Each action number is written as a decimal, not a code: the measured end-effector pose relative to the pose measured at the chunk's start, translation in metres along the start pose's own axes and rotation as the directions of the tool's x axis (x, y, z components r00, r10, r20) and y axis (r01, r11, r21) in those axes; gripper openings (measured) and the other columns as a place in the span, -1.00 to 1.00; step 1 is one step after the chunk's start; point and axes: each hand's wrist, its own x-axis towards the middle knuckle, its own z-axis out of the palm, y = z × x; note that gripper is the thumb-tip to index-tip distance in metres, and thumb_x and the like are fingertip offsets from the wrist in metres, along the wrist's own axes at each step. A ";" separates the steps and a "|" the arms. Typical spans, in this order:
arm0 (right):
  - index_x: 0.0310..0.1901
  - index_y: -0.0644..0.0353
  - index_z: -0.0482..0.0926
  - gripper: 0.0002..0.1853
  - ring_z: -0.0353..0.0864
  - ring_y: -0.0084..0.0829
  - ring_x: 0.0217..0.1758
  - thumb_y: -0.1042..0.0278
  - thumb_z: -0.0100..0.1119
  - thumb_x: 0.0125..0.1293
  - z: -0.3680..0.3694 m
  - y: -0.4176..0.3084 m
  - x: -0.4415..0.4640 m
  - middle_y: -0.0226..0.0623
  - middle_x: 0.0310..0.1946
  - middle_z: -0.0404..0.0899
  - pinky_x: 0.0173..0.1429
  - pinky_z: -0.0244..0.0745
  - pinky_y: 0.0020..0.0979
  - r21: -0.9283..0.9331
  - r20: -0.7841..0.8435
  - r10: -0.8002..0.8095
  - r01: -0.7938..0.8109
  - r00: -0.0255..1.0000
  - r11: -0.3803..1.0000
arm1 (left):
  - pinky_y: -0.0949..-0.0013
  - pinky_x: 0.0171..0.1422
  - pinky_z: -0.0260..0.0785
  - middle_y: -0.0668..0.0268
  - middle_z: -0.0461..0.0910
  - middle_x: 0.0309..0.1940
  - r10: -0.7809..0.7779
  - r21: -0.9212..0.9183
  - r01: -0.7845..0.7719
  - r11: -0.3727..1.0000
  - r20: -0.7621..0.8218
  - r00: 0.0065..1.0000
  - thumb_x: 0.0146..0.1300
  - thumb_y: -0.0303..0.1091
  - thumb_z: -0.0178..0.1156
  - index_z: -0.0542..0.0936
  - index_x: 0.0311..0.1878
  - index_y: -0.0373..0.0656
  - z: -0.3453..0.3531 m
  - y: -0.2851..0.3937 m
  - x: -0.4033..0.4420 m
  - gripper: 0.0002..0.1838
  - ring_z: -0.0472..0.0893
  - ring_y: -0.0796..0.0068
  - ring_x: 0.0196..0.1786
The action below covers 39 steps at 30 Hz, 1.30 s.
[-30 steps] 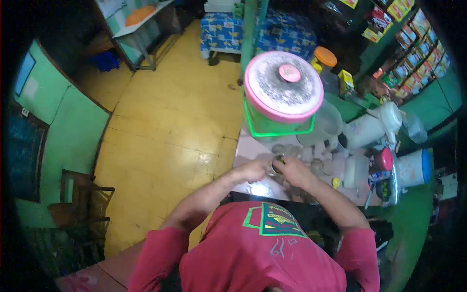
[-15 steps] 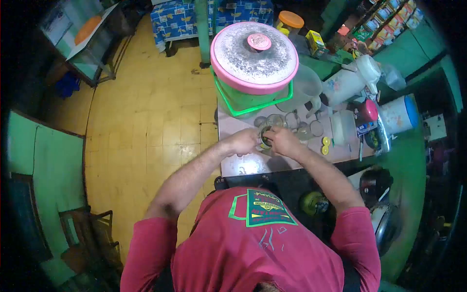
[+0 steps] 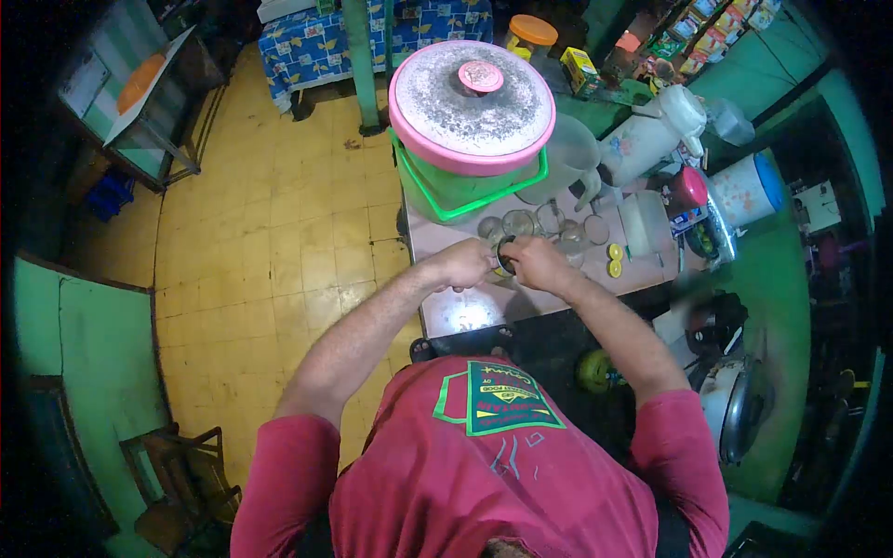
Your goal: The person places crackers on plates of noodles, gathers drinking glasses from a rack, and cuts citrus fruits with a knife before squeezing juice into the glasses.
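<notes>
My left hand (image 3: 465, 264) is closed round the left side of a small glass (image 3: 505, 260) above the front of the pale table (image 3: 437, 240). From the right, my right hand (image 3: 538, 264) has its fingers bent down at the mouth of the same glass; what they hold, if anything, is hidden. Several empty-looking glasses (image 3: 518, 222) stand just beyond my hands. Two cut yellow citrus halves (image 3: 615, 268) lie to the right of my right hand.
A large green bucket with a pink-rimmed lid (image 3: 474, 112) stands behind the glasses. Beside it are a clear jug (image 3: 569, 158), a white flask (image 3: 642, 144), a clear container (image 3: 644, 223) and a pink-lidded jar (image 3: 686, 189). A dark pot (image 3: 739, 409) sits at the lower right.
The view has shifted, so the bucket and table appear further left and higher. Both hands remain at the glass, and the citrus halves show more clearly.
</notes>
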 end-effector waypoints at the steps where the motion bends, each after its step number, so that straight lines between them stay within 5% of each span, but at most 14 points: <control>1: -0.28 0.15 0.57 -0.81 0.60 -0.05 -0.29 0.50 0.18 -0.01 -0.001 -0.001 0.001 -0.11 -0.43 0.54 -0.19 0.53 -0.10 -0.002 0.000 0.001 -0.001 1.000 1.000 | 0.49 -0.72 0.11 0.47 0.35 -0.64 0.011 0.005 -0.011 1.000 0.011 1.000 0.45 -0.20 -0.07 0.51 0.20 0.04 0.000 0.001 0.000 -0.66 0.28 0.66 -0.73; 8: -0.30 0.15 0.60 -0.84 0.60 -0.05 -0.28 0.50 0.17 0.02 -0.003 0.000 0.003 -0.09 -0.40 0.56 -0.17 0.54 -0.11 -0.008 -0.021 0.045 -0.046 0.999 0.999 | 0.47 -0.73 0.11 0.46 0.35 -0.65 -0.019 -0.032 0.019 0.999 -0.020 1.000 0.44 -0.14 -0.07 0.57 0.05 -0.01 -0.003 0.026 -0.020 -0.70 0.27 0.64 -0.75; 11: -0.25 0.14 0.63 -0.80 0.60 -0.05 -0.28 0.48 0.18 0.02 -0.005 -0.004 0.003 -0.08 -0.39 0.56 -0.15 0.53 -0.12 -0.006 -0.003 0.080 -0.080 0.997 0.997 | 0.45 -0.73 0.10 0.46 0.34 -0.66 0.030 0.003 -0.029 1.000 -0.013 0.999 0.44 -0.10 -0.06 0.57 -0.02 -0.05 -0.002 0.011 -0.010 -0.69 0.27 0.63 -0.75; 13: -0.23 0.13 0.64 -0.77 0.60 -0.05 -0.28 0.47 0.19 0.02 -0.001 -0.006 0.004 -0.09 -0.39 0.56 -0.14 0.53 -0.12 -0.011 0.020 0.126 -0.126 0.992 0.992 | 0.45 -0.73 0.08 0.46 0.33 -0.68 0.193 0.010 -0.193 0.981 -0.056 0.980 0.45 -0.12 -0.06 0.57 -0.06 -0.09 0.001 0.000 -0.007 -0.70 0.27 0.64 -0.74; 15: -0.21 0.12 0.65 -0.77 0.61 -0.05 -0.27 0.42 0.21 0.04 0.006 -0.002 0.005 -0.09 -0.36 0.58 -0.15 0.53 -0.11 0.006 -0.001 0.055 -0.055 0.998 0.998 | 0.45 -0.72 0.08 0.47 0.32 -0.68 0.161 -0.049 -0.164 0.985 -0.054 0.985 0.45 -0.14 -0.06 0.56 -0.07 -0.12 0.000 -0.002 -0.010 -0.70 0.27 0.65 -0.73; 19: -0.26 0.13 0.66 -0.82 0.62 -0.05 -0.26 0.37 0.21 0.06 0.006 -0.012 0.002 -0.07 -0.33 0.60 -0.15 0.53 -0.09 -0.014 0.047 0.275 -0.275 0.960 0.961 | 0.47 -0.69 0.07 0.47 0.33 -0.68 0.203 -0.121 -0.222 0.967 -0.156 0.967 0.46 -0.19 -0.05 0.56 -0.14 -0.17 0.016 0.005 -0.013 -0.72 0.25 0.67 -0.70; 23: -0.34 0.17 0.63 -0.87 0.63 -0.07 -0.24 0.38 0.22 0.05 0.001 -0.017 0.005 -0.10 -0.32 0.62 -0.15 0.53 -0.09 -0.010 0.048 0.268 -0.267 0.962 0.964 | 0.43 -0.67 0.10 0.44 0.34 -0.67 0.249 0.078 -0.238 0.968 -0.178 0.952 0.47 -0.19 -0.06 0.57 -0.22 -0.19 0.014 -0.009 0.001 -0.69 0.27 0.65 -0.67; 27: -0.39 0.19 0.59 -0.86 0.63 -0.09 -0.23 0.41 0.26 -0.04 0.003 -0.007 0.005 -0.13 -0.37 0.61 -0.14 0.54 -0.13 -0.002 -0.026 0.202 -0.202 0.979 0.979 | 0.43 -0.66 0.12 0.43 0.35 -0.66 0.180 0.064 -0.172 0.983 -0.153 0.972 0.47 -0.17 -0.04 0.56 -0.21 -0.22 0.009 0.003 0.000 -0.68 0.28 0.63 -0.67; 30: -0.41 0.18 0.58 -0.83 0.62 -0.10 -0.23 0.40 0.29 -0.11 0.005 -0.005 0.003 -0.12 -0.41 0.59 -0.14 0.54 -0.15 0.037 -0.081 0.195 -0.193 0.977 0.981 | 0.44 -0.65 0.13 0.43 0.35 -0.66 0.277 0.159 -0.253 0.954 -0.158 0.948 0.47 -0.16 -0.04 0.56 -0.21 -0.23 0.010 0.007 -0.002 -0.67 0.29 0.62 -0.67; 33: -0.41 0.17 0.59 -0.85 0.62 -0.10 -0.22 0.39 0.28 -0.09 0.010 -0.004 0.002 -0.13 -0.40 0.59 -0.12 0.53 -0.14 0.053 -0.070 0.191 -0.187 0.979 0.981 | 0.44 -0.65 0.14 0.42 0.37 -0.66 0.165 0.035 -0.161 0.986 -0.160 0.973 0.46 -0.15 -0.03 0.55 -0.21 -0.23 0.014 0.006 -0.003 -0.67 0.30 0.62 -0.68; 37: -0.38 0.16 0.62 -0.87 0.61 -0.10 -0.17 0.41 0.23 -0.03 0.007 -0.015 -0.002 -0.13 -0.35 0.59 -0.08 0.52 -0.13 0.054 0.026 0.243 -0.244 0.970 0.968 | 0.45 -0.61 0.17 0.38 0.42 -0.63 0.200 0.068 -0.190 0.979 -0.178 0.964 0.39 -0.34 -0.01 0.58 -0.11 -0.24 0.016 0.001 -0.007 -0.77 0.32 0.64 -0.66; 39: -0.32 0.17 0.62 -0.85 0.61 -0.10 -0.14 0.44 0.17 0.03 0.034 -0.006 -0.008 -0.12 -0.30 0.60 -0.06 0.53 -0.14 0.082 -0.115 0.204 -0.195 0.972 0.977 | 0.45 -0.60 0.18 0.38 0.43 -0.63 0.173 0.056 -0.168 0.984 -0.117 0.978 0.35 -0.40 -0.01 0.58 -0.06 -0.24 0.020 -0.001 -0.003 -0.78 0.32 0.65 -0.65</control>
